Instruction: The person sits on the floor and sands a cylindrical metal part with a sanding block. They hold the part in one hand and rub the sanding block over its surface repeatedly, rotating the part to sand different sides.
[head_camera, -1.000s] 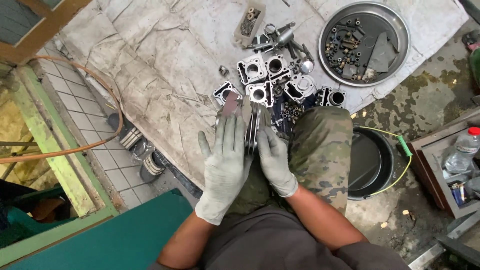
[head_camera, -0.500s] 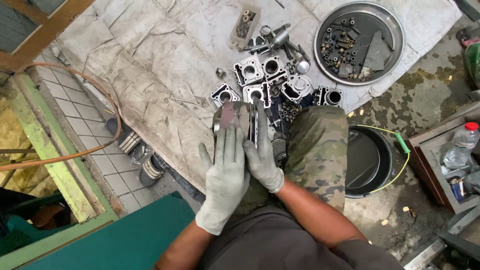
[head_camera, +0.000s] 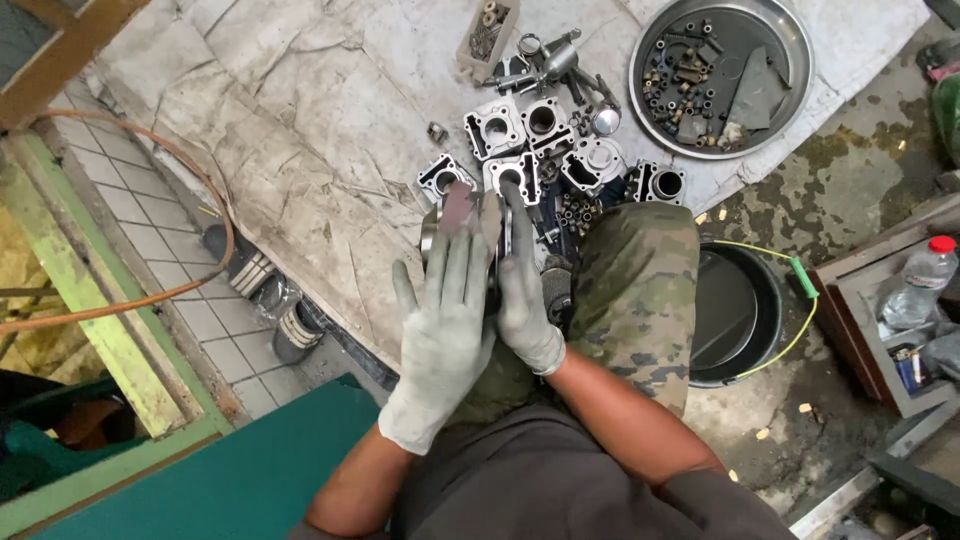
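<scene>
Both my hands wear grey gloves and lie flat against each other above my camouflage-trousered knee (head_camera: 630, 290). My left hand (head_camera: 445, 335) and my right hand (head_camera: 525, 295) press from either side on a round metal engine part (head_camera: 432, 228), which stands on edge between the palms. A small pinkish-brown patch (head_camera: 458, 205) shows at the fingertips of my left hand. Most of the part is hidden by the gloves. Just beyond the fingertips, several grey cylinder blocks (head_camera: 495, 128) stand on a dirty white cloth (head_camera: 300, 130).
A round metal tray (head_camera: 790, 40) with bolts and small parts lies at the upper right. A black pan (head_camera: 735, 310) sits by my right knee, with a plastic bottle (head_camera: 915, 285) in a wooden box further right. An orange hose (head_camera: 150, 300) and sandals (head_camera: 285, 325) are at left.
Both hands have stayed pressed on the metal part and slid slightly forward along it. The view has shifted a little.
</scene>
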